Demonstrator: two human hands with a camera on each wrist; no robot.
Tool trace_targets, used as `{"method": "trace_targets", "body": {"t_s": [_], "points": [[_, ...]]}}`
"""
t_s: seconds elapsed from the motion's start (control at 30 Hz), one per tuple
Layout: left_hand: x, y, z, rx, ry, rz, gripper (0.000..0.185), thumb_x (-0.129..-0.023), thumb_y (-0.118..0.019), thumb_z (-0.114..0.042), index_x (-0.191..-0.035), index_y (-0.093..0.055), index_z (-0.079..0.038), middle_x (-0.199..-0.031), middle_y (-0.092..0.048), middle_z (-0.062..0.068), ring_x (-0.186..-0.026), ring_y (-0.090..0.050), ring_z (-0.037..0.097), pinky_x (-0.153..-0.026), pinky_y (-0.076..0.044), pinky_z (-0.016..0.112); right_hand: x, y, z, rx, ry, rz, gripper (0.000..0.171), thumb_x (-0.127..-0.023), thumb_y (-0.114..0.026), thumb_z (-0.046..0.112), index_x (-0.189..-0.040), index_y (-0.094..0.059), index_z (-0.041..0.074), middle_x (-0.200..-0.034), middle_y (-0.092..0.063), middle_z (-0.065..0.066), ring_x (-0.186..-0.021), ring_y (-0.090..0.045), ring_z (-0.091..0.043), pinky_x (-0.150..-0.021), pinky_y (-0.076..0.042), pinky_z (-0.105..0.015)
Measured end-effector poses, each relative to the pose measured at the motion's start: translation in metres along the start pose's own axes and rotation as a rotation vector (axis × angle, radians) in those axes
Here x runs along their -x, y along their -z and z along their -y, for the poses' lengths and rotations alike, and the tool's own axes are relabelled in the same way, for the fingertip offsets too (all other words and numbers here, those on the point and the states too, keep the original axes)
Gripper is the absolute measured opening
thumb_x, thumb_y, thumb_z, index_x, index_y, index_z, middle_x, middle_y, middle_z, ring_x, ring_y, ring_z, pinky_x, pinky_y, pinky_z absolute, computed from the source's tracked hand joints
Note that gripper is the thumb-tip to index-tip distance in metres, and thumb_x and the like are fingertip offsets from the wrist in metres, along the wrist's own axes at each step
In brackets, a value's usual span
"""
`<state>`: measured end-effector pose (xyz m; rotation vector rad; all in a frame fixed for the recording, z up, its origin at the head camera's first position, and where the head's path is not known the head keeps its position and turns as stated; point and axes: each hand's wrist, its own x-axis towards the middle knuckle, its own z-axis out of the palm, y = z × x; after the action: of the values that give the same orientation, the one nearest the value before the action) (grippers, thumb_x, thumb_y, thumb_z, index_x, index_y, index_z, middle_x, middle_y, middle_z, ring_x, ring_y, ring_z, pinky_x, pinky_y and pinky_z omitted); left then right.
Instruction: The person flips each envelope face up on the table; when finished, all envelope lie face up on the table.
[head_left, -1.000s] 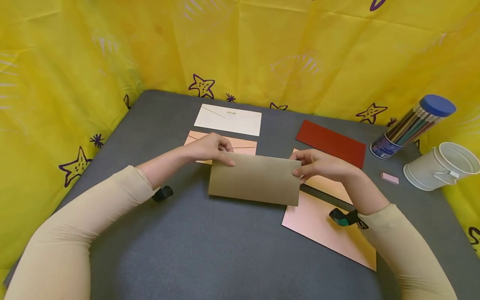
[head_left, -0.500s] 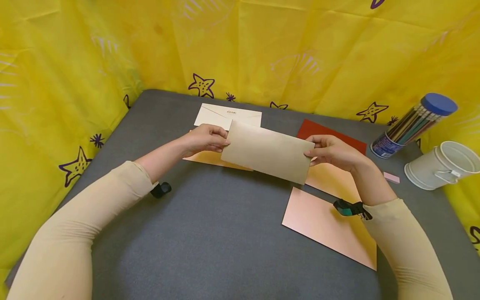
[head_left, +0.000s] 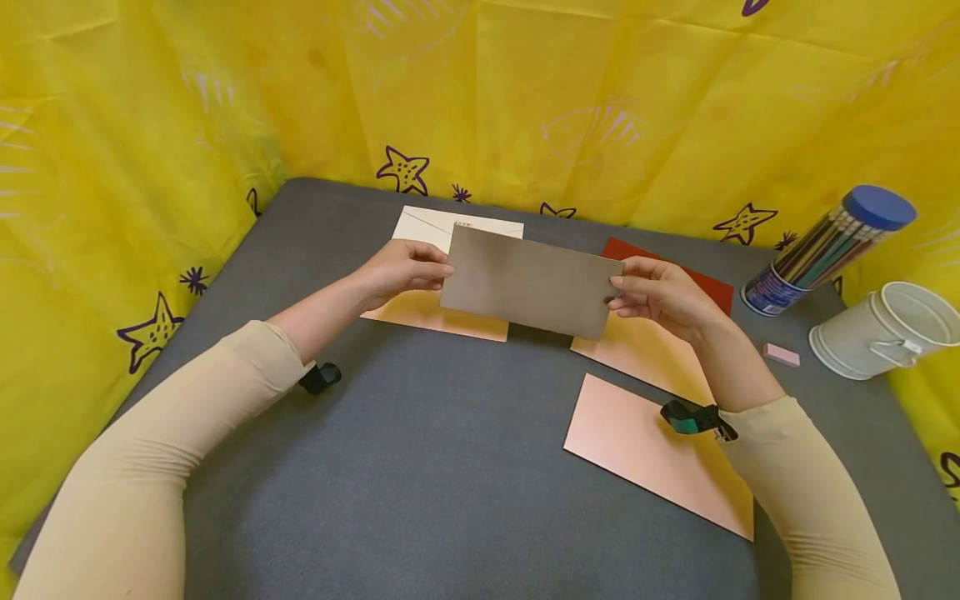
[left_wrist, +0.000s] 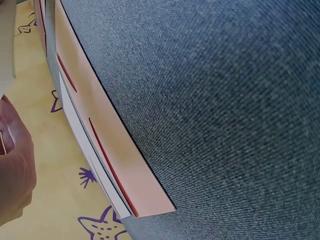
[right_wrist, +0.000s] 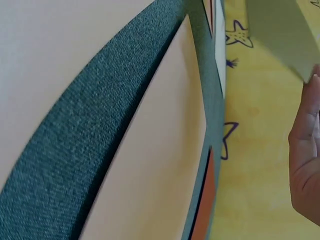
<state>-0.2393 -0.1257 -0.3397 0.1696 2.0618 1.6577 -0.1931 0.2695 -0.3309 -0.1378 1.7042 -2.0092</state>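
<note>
A beige envelope (head_left: 528,283), its plain side towards me, is held up over the far half of the table. My left hand (head_left: 408,271) pinches its left edge between thumb and fingers, while my right hand (head_left: 660,292) pinches the right edge. Behind and below it, a white envelope (head_left: 420,222) and a peach envelope (head_left: 457,323) lie flat, both partly covered by it. The left wrist view shows the peach envelope's (left_wrist: 115,150) dark red flap lines. In the right wrist view, the beige envelope's (right_wrist: 282,35) lower corner meets my right hand's fingertips.
To the right lie a red envelope (head_left: 708,287), a light orange one (head_left: 645,358) and a pink one (head_left: 652,450). Beyond them stand a blue-lidded tube of pencils (head_left: 821,250) and a white metal can (head_left: 847,342), with a small pink eraser (head_left: 782,355) nearby. A yellow curtain (head_left: 510,100) borders the table.
Both hands have lifted the beige envelope up and away from me, uncovering the near pink envelope's corner. It now stands more upright, and the left hand has shifted from its top edge to its left edge.
</note>
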Motion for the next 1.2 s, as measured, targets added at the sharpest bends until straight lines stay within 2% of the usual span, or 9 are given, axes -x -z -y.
{"method": "trace_targets", "body": {"t_s": [0.17, 0.3, 0.43, 0.53, 0.63, 0.77, 0.97, 1.07, 1.2], "points": [[0.0, 0.001, -0.001, 0.009, -0.022, -0.062, 0.025, -0.092, -0.069, -0.013, -0.113, -0.064, -0.001, -0.095, -0.065, -0.006, -0.09, -0.064, 0.007, -0.09, -0.057, 0.022, -0.001, -0.002, -0.001, -0.108, 0.065, -0.007, 0.021, -0.099, -0.05, -0.003, -0.096, -0.067, 0.01, -0.089, -0.076, -0.003, -0.086, -0.077, -0.02, -0.078, -0.062, -0.03], [0.0, 0.001, -0.001, 0.04, -0.045, -0.088, 0.026, -0.091, -0.07, -0.014, -0.113, -0.065, -0.002, -0.087, -0.068, -0.007, -0.082, -0.063, 0.01, -0.082, -0.057, 0.023, -0.001, -0.004, -0.001, -0.149, 0.071, -0.025, 0.025, -0.099, -0.05, -0.005, -0.096, -0.072, 0.008, -0.09, -0.077, -0.005, -0.088, -0.077, -0.02, -0.081, -0.061, -0.029], [0.001, 0.002, -0.001, 0.115, -0.064, -0.077, 0.027, -0.091, -0.069, -0.01, -0.115, -0.064, 0.002, -0.079, -0.073, -0.006, -0.071, -0.068, 0.01, -0.073, -0.06, 0.024, -0.002, -0.006, -0.001, -0.132, 0.07, -0.058, 0.027, -0.098, -0.051, -0.005, -0.096, -0.074, 0.009, -0.09, -0.078, -0.004, -0.087, -0.076, -0.017, -0.081, -0.061, -0.028], [0.001, 0.002, 0.0, 0.167, -0.066, -0.058, 0.025, -0.092, -0.068, -0.007, -0.114, -0.065, 0.003, -0.079, -0.075, -0.003, -0.072, -0.072, 0.01, -0.071, -0.061, 0.024, -0.003, -0.008, -0.002, -0.091, 0.067, -0.107, 0.026, -0.097, -0.055, -0.004, -0.095, -0.076, 0.012, -0.091, -0.077, 0.0, -0.085, -0.076, -0.013, -0.081, -0.061, -0.025], [0.002, 0.003, 0.0, 0.189, -0.055, -0.049, 0.022, -0.092, -0.067, -0.007, -0.113, -0.068, 0.001, -0.082, -0.076, -0.003, -0.076, -0.074, 0.01, -0.076, -0.061, 0.026, -0.005, -0.009, -0.003, -0.039, 0.064, -0.148, 0.025, -0.096, -0.058, -0.001, -0.096, -0.077, 0.015, -0.094, -0.076, 0.004, -0.082, -0.075, -0.01, -0.08, -0.061, -0.024], [0.002, 0.003, 0.002, 0.197, -0.029, -0.047, 0.022, -0.096, -0.064, -0.012, -0.114, -0.07, -0.002, -0.087, -0.076, -0.005, -0.081, -0.074, 0.01, -0.083, -0.061, 0.028, -0.007, -0.009, -0.007, -0.016, 0.076, -0.136, 0.026, -0.097, -0.055, -0.001, -0.1, -0.077, 0.014, -0.096, -0.076, 0.004, -0.082, -0.074, -0.01, -0.079, -0.061, -0.025], [0.0, 0.001, 0.005, 0.226, 0.017, -0.086, 0.011, -0.093, -0.067, -0.012, -0.1, -0.075, -0.006, -0.079, -0.075, -0.002, -0.073, -0.073, 0.011, -0.076, -0.062, 0.027, -0.009, -0.009, -0.01, -0.003, 0.078, -0.089, 0.024, -0.097, -0.056, -0.002, -0.104, -0.075, 0.01, -0.095, -0.077, 0.0, -0.089, -0.075, -0.015, -0.083, -0.061, -0.027], [-0.001, 0.0, 0.007, 0.23, 0.036, -0.098, 0.005, -0.091, -0.068, -0.007, -0.096, -0.069, -0.006, -0.075, -0.072, -0.002, -0.068, -0.07, 0.01, -0.072, -0.062, 0.025, -0.01, -0.01, -0.011, -0.021, 0.062, -0.083, 0.025, -0.096, -0.056, -0.004, -0.106, -0.075, 0.009, -0.098, -0.077, -0.002, -0.092, -0.076, -0.017, -0.085, -0.061, -0.028], [-0.003, -0.001, 0.007, 0.243, 0.057, -0.083, 0.022, -0.091, -0.065, -0.001, -0.11, -0.054, 0.0, -0.078, -0.069, -0.001, -0.066, -0.068, 0.009, -0.067, -0.06, 0.021, -0.011, -0.01, -0.011, -0.062, 0.039, -0.086, 0.031, -0.097, -0.05, -0.007, -0.107, -0.075, 0.008, -0.104, -0.075, -0.003, -0.093, -0.076, -0.019, -0.084, -0.061, -0.029]]}}
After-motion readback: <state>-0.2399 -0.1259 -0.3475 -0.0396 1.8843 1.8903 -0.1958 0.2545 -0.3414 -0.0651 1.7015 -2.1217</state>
